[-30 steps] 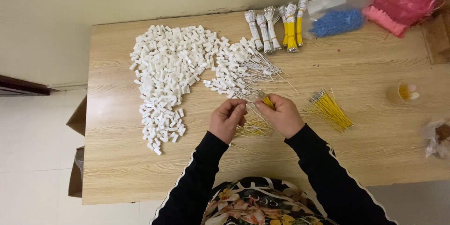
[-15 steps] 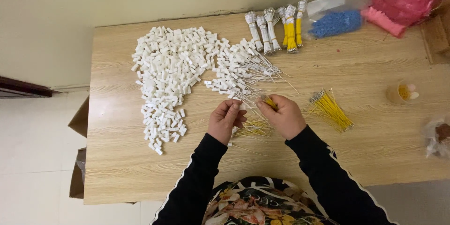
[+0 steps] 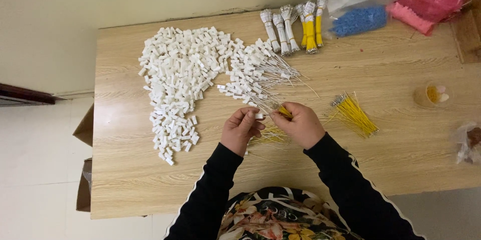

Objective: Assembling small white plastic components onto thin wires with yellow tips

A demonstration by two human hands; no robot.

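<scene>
Near centre: left hand (image 3: 241,130) pinches a small white connector (image 3: 259,116), right hand (image 3: 300,126) grips a thin yellow wire (image 3: 284,112) against it — a few loose wires (image 3: 270,137) lie just under the hands on the wooden table (image 3: 401,160). Middle: unused yellow wires (image 3: 353,114) to the right; a modest cluster of wired connectors (image 3: 258,72) beyond the hands, apparently done. Far left and far: a much larger heap of bare white connectors (image 3: 178,77) and bundled wires (image 3: 293,27) — most work seems left.
</scene>
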